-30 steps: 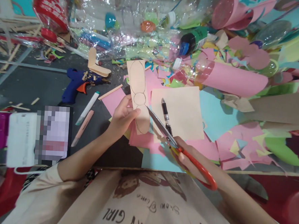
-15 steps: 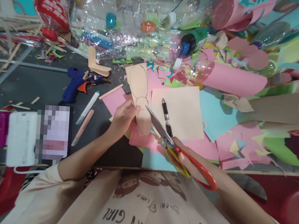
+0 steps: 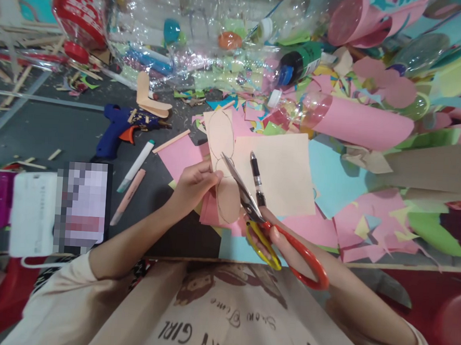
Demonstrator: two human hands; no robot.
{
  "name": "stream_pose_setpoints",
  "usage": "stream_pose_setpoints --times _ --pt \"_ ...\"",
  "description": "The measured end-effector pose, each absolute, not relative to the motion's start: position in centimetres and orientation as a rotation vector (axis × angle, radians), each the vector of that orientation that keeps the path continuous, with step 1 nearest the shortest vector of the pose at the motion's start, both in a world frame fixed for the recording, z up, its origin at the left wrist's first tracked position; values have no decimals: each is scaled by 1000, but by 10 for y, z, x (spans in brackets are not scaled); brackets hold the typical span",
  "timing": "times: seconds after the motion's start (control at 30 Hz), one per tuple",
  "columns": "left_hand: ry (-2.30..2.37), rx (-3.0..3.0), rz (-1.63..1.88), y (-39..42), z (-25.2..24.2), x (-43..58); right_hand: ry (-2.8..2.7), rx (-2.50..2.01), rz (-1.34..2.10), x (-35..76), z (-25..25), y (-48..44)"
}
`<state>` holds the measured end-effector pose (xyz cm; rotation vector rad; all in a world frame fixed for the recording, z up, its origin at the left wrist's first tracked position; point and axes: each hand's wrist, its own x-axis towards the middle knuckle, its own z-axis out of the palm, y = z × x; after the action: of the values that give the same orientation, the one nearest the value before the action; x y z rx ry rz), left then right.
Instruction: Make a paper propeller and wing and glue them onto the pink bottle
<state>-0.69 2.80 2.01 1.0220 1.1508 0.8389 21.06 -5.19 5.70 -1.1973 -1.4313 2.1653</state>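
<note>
My left hand (image 3: 196,187) pinches a strip of peach paper (image 3: 221,133) near its middle, thumb on top. Rounded outlines are drawn on the strip in dark line: a long oval above, a small circle in the middle and another oval below. In my right hand (image 3: 281,242) is a pair of scissors (image 3: 252,207) with one red and one yellow handle loop. Their blades lie at the strip's right side, tips by the small circle. Just right of the blades, a black pen (image 3: 257,175) rests on a larger peach sheet (image 3: 287,168).
A blue glue gun (image 3: 116,129), a green-capped marker (image 3: 136,164), a pink marker (image 3: 128,197) and a phone (image 3: 83,205) lie on the left. Plastic bottles, including one wrapped in pink paper (image 3: 368,121), fill the back and right. Coloured paper scraps (image 3: 371,223) surround the work.
The paper strip has moved down and slightly right with my left hand. The scissors have shifted left, their tips now higher and farther over the strip.
</note>
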Motion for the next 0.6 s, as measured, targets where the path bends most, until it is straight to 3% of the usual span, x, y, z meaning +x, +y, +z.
stream_pose_setpoints --times 0.6 --pt "1093 971 550 21 20 -3 -1150 -1075 2112 191 43 -52"
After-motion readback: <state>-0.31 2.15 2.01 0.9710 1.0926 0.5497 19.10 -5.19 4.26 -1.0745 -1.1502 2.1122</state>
